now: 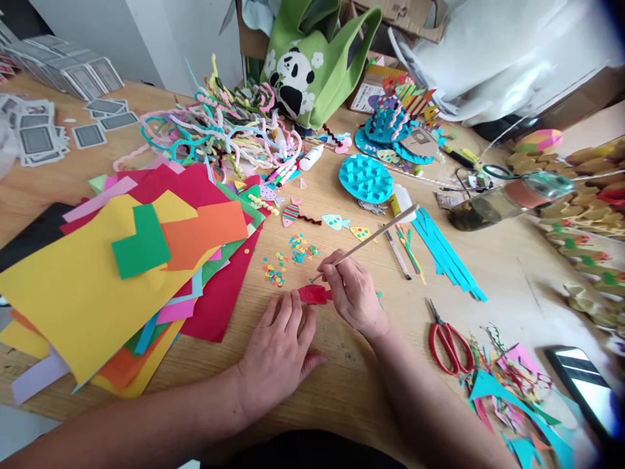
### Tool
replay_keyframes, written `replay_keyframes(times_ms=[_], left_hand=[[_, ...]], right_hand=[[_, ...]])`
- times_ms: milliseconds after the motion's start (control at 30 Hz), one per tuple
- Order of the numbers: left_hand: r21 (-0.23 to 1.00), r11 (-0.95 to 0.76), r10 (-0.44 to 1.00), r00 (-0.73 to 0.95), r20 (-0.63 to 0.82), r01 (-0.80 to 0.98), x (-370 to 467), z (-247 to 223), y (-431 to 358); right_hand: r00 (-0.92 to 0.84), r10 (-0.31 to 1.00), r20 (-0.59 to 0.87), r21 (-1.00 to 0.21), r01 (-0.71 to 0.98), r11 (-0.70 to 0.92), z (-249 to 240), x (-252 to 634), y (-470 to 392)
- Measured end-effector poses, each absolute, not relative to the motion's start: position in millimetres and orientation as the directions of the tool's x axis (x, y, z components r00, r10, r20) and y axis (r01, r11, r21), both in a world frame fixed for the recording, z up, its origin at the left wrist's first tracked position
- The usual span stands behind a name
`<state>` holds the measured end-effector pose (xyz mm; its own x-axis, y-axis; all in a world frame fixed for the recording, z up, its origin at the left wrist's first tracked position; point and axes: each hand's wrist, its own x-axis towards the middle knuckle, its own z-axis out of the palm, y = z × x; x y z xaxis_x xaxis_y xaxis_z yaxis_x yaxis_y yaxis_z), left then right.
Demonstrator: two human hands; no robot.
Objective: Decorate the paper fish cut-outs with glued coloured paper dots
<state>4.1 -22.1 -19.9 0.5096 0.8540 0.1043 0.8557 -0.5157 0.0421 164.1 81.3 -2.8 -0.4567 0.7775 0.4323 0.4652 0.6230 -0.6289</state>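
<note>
Red fish-shaped paper cutout [312, 296] lies flat on the pale wooden table [349, 384], its body a small oval, its surface marks too small to make out, its narrow tail seemingly part-hidden by the right hand [355, 293]. That hand grips a thin tan wooden stick [374, 242], tip near the cutout's far edge. The left hand [278, 345] rests open, palm down, fingertips at the cutout's left end; tiny multicoloured paper dots [297, 245] lie far left of it

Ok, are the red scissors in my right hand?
No, your right hand holds a thin stick, while the red scissors lie apart on the table.
</note>
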Motion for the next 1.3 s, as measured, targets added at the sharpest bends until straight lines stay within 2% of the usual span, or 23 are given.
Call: replay_keyframes(times_ms=[333, 1300], left_hand=[[0.035, -0.522, 0.851, 0.518, 0.091, 0.852, 4, -19, -21], [0.053, -0.527, 0.849, 0.522, 0.081, 0.848, 3, -18, -22]], right_hand=[[-0.388, 0.811, 0.439, -0.614, 0.529, 0.586, -12, 163, 61], [-0.430, 0.779, 0.457, -0.588, 0.511, 0.627, -24, 163, 62]])
